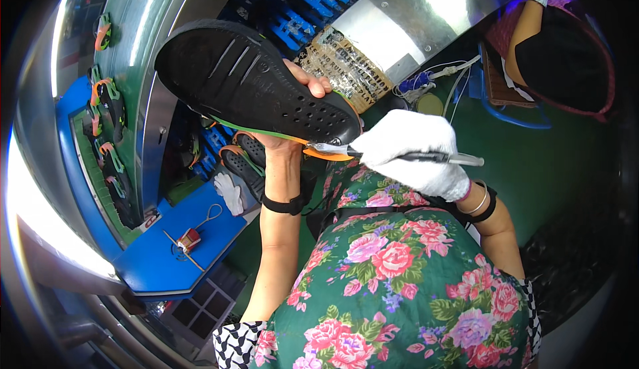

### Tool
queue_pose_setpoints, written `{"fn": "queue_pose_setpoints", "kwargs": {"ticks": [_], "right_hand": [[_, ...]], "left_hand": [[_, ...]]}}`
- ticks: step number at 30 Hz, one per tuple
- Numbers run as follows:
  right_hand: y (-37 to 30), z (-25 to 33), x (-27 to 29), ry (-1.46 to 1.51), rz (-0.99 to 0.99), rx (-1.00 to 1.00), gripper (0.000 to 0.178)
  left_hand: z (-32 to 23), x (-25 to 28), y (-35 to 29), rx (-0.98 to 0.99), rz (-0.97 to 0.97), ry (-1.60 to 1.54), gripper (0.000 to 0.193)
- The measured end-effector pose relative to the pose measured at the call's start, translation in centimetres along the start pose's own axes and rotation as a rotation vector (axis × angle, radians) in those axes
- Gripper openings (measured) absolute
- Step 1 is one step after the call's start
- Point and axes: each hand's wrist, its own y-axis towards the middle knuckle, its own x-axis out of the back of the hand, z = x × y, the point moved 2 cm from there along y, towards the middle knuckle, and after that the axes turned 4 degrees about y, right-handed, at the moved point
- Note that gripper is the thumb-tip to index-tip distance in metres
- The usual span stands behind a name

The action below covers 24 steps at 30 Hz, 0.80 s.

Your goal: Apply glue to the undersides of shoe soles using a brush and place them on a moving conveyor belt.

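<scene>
My left hand (301, 82) holds a black perforated clog-style shoe (253, 86) sole-up in front of me, fingers curled over its far edge. The shoe has a green and orange rim along its lower side. My right hand (416, 152), in a white glove, grips a slim metal trimming tool (406, 157) whose tip touches the shoe's orange edge near the toe. A black band sits on each wrist.
A curved green conveyor (133, 29) at the left carries several black shoes with orange and green straps. A blue shelf (166, 249) holds a white glove (229, 192) and a small red tool. Another person (559, 56) sits at the upper right.
</scene>
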Motion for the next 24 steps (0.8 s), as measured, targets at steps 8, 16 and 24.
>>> {"fn": "queue_pose_setpoints", "kwargs": {"ticks": [8, 16, 24], "right_hand": [[0.7, 1.0, 0.6, -0.119, 0.039, 0.077, 0.015], [0.7, 1.1, 1.1, -0.252, 0.072, 0.204, 0.023], [0.6, 1.2, 0.0, -0.212, 0.083, 0.225, 0.026]], "left_hand": [[-0.2, 0.4, 1.0, -0.034, 0.08, 0.147, 0.076], [0.2, -0.3, 2.1, -0.056, 0.112, 0.129, 0.074], [1.0, -0.1, 2.6, 0.011, 0.069, -0.036, 0.088]]}}
